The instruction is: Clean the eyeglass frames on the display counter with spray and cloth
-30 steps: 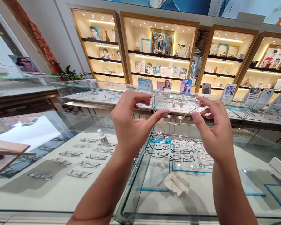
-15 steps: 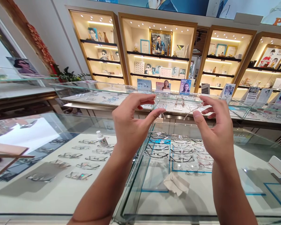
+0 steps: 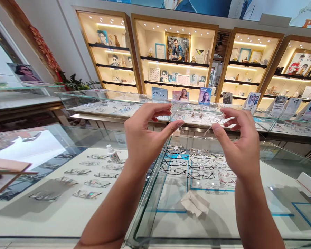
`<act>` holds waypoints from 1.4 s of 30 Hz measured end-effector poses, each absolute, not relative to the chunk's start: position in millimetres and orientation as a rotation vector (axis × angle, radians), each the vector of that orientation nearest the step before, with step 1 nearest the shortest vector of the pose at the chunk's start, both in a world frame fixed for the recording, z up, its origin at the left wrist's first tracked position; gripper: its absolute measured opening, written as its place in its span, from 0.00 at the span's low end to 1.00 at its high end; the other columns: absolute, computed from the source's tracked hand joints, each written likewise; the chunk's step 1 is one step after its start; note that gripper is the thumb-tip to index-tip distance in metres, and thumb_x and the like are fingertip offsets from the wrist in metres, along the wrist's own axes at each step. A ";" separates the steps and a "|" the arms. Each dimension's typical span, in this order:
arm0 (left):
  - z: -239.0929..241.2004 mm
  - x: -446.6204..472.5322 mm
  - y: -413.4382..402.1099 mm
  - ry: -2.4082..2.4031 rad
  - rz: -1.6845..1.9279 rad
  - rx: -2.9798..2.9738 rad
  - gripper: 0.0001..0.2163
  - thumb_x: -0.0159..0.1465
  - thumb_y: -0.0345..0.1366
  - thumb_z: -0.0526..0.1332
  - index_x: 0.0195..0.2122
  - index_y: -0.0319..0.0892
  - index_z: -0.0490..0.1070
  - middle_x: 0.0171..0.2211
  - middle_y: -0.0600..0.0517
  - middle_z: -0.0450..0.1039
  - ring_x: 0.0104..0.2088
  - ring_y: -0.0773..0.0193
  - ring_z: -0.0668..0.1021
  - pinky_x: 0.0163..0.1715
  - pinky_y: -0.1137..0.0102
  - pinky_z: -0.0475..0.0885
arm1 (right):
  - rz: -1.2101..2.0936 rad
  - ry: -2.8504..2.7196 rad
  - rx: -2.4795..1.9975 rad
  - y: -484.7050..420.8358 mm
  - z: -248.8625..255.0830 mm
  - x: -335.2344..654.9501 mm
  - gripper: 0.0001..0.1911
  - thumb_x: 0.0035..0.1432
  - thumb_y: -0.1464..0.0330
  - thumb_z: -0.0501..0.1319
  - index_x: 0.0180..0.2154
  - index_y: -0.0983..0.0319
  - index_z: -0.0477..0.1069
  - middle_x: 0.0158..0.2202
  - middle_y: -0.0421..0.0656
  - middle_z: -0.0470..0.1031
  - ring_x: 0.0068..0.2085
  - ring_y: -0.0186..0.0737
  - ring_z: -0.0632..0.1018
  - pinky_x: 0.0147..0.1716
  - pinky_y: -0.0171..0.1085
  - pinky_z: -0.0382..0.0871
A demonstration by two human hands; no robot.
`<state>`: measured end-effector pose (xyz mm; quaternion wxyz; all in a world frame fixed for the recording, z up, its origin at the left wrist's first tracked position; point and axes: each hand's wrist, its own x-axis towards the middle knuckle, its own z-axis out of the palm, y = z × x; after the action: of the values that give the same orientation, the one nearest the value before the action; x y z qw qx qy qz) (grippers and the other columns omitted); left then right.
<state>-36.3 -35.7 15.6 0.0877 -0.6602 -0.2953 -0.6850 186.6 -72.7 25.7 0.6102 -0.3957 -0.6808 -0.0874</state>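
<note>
Both of my hands hold up a pair of thin-framed eyeglasses (image 3: pixel 197 111) above the glass counter. My left hand (image 3: pixel 147 133) pinches the left side of the frame between thumb and fingers. On the other side, my right hand (image 3: pixel 235 138) grips the right edge near the hinge, its thumb by a temple arm. The temples point down and toward me. The clear lenses let the far counter show through. A crumpled beige cloth (image 3: pixel 195 203) lies on the countertop below, between my forearms.
Rows of eyeglass frames (image 3: pixel 200 167) sit in the glass display case (image 3: pixel 150 204) under my hands, with more frames (image 3: pixel 77 172) to the left. A white bottle (image 3: pixel 112 154) stands left of my left wrist. Beyond are another glass counter (image 3: pixel 114 110) and lit shelves (image 3: pixel 175 62).
The eyeglasses have shifted very slightly to the left and tilted a little in my fingers. My hands keep the same hold; all else is still.
</note>
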 end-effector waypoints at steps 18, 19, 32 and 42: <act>16.5 -33.9 -39.4 -0.876 -1.999 -1.874 0.15 0.60 0.47 0.77 0.43 0.49 0.77 0.39 0.52 0.80 0.38 0.60 0.82 0.37 0.62 0.78 | -0.221 -1.598 -0.925 -69.1 24.7 186.9 0.16 0.68 0.58 0.63 0.55 0.52 0.76 0.48 0.45 0.78 0.44 0.45 0.79 0.47 0.51 0.78; 16.5 -33.5 -39.7 -0.875 -2.000 -1.872 0.16 0.60 0.48 0.77 0.42 0.49 0.77 0.39 0.52 0.80 0.38 0.60 0.82 0.36 0.62 0.77 | -0.219 -1.598 -0.925 -68.8 24.6 187.0 0.16 0.68 0.58 0.63 0.55 0.52 0.76 0.48 0.45 0.78 0.44 0.45 0.79 0.47 0.52 0.79; 17.3 -28.8 -42.1 -0.832 -1.997 -1.873 0.14 0.59 0.44 0.78 0.40 0.49 0.76 0.36 0.54 0.78 0.37 0.61 0.80 0.34 0.63 0.74 | -0.156 -1.616 -0.934 -65.8 24.3 190.6 0.18 0.68 0.57 0.63 0.57 0.51 0.76 0.51 0.46 0.78 0.48 0.47 0.79 0.49 0.53 0.78; 17.3 -40.3 -29.3 -0.967 -2.131 -2.025 0.15 0.60 0.46 0.76 0.44 0.49 0.79 0.42 0.51 0.81 0.40 0.58 0.84 0.34 0.63 0.78 | -0.240 -1.580 -0.867 -70.2 28.2 183.7 0.15 0.65 0.57 0.66 0.52 0.51 0.78 0.46 0.44 0.76 0.42 0.46 0.78 0.45 0.52 0.79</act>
<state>-40.3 -29.3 17.3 0.0234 -0.6542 -0.3124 -0.6884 183.7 -70.2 28.2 0.6146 -0.3761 -0.6855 -0.1043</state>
